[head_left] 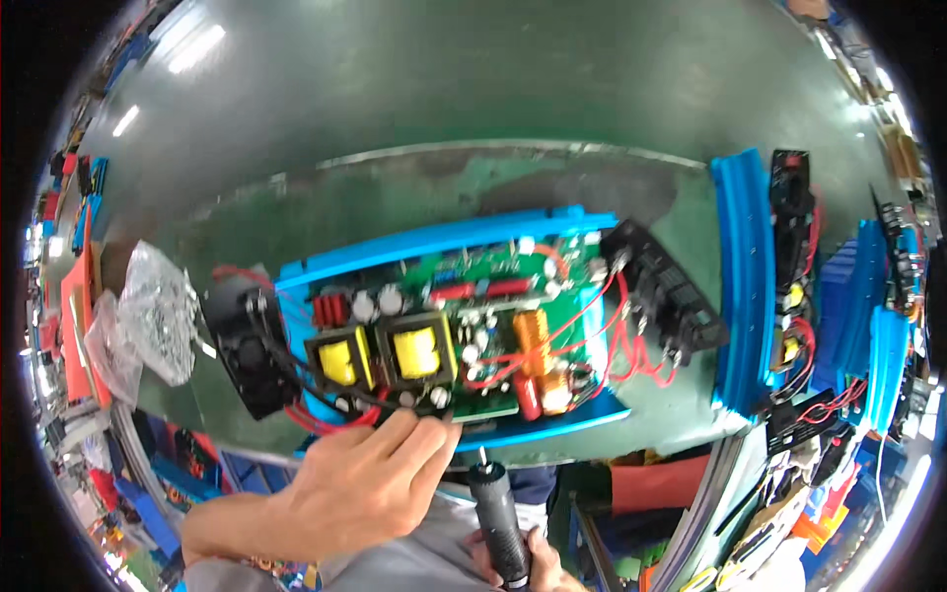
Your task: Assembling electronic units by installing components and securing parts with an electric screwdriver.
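A green circuit board [490,407] with yellow transformers, capacitors and coils lies in an open blue metal housing [434,249] in front of me. Over the near edge of the board, my left hand [360,483] has its fingers curled and pressed together; whatever is between the fingertips is hidden. My right hand [541,560], low in the picture, is closed around a black electric screwdriver [501,518]. Its bit points up toward the housing's near wall, apart from the board. Red wires join the board to a black end panel [666,286] on the right; another black end panel [242,355] lies left.
A clear plastic bag [158,316] lies at the left beside an orange-red bin [81,321]. To the right stands a blue housing part [742,281] with black panels and wires next to it. More blue housings [888,365] are stacked farther right. The green table [444,178] has a worn surface.
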The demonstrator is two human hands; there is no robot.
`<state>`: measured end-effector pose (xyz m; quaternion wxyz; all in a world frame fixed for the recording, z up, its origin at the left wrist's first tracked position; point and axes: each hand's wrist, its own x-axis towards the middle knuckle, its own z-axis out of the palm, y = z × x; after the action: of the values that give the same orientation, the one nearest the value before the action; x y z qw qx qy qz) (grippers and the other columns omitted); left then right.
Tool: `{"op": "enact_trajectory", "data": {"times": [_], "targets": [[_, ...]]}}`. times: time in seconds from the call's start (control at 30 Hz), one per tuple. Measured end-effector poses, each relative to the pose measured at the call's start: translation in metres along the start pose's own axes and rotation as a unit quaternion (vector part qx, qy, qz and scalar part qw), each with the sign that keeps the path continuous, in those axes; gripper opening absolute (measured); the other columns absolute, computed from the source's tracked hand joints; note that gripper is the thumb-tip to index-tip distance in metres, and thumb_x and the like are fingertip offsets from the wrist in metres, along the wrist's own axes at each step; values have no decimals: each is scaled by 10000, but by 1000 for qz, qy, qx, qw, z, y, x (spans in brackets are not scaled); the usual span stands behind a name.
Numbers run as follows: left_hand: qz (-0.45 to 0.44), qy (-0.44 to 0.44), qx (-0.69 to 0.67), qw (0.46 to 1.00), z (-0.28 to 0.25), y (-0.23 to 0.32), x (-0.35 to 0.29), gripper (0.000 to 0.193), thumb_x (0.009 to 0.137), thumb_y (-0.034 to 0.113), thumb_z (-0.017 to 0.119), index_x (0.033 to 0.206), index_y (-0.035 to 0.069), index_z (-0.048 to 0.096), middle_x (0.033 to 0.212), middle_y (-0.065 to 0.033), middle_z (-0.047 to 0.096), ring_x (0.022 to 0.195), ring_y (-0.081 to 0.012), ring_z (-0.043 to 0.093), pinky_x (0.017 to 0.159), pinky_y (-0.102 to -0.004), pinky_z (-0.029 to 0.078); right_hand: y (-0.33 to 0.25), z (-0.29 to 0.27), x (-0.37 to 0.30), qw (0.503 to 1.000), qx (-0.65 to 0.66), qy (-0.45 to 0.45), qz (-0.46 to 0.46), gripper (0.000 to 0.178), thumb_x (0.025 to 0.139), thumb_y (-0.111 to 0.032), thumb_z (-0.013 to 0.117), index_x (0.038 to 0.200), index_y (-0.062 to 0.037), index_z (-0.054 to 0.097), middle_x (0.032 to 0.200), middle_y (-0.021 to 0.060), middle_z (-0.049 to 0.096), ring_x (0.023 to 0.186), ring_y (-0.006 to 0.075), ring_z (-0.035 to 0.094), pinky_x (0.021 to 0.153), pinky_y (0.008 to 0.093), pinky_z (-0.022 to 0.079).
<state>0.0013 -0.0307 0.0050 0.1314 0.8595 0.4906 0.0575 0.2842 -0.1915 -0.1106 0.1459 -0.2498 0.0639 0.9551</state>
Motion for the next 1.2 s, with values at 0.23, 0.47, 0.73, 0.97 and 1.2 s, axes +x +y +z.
{"op": "enact_trajectory", "data": {"times": [0.23,0.47,0.73,0.97,1.2], "targets": [[7,64,-36,997,0,-11,-11,392,764,241,828,1113,91,731,840,34,567,592,-101,547,484,-249,416,40,-55,-43,775,-449,342,-284,870,926,-755,421,1275,26,580,1048,63,619,944,183,567,806,353,473],[-116,145,72,980,-45,-46,-36,473,663,99,828,1124,106,721,787,-14,580,674,-209,597,625,-353,446,-3,5,-14,755,-220,453,-421,605,846,-318,780,1283,-20,487,803,39,592,579,101,520,510,244,423],[-132,16,58,989,-56,-78,35,322,845,189,737,1115,29,667,866,-74,610,776,-265,616,610,-397,466,-42,42,-11,721,-329,459,-402,636,884,-188,740,1401,-37,401,877,51,623,606,80,503,530,208,399],[-91,17,-4,996,-56,-115,14,131,874,201,690,858,71,677,811,-89,631,787,-299,653,642,-433,482,-84,81,-14,643,-431,510,-374,719,829,-49,656,1481,-44,353,924,78,588,769,147,576,705,273,487],[-26,39,90,995,-44,-127,17,260,836,249,701,688,36,705,697,-173,687,689,-351,694,588,-463,511,-136,99,-21,409,-654,539,-338,693,906,-94,653,1530,-33,358,1280,264,618,1161,331,612,1039,411,436]]}}
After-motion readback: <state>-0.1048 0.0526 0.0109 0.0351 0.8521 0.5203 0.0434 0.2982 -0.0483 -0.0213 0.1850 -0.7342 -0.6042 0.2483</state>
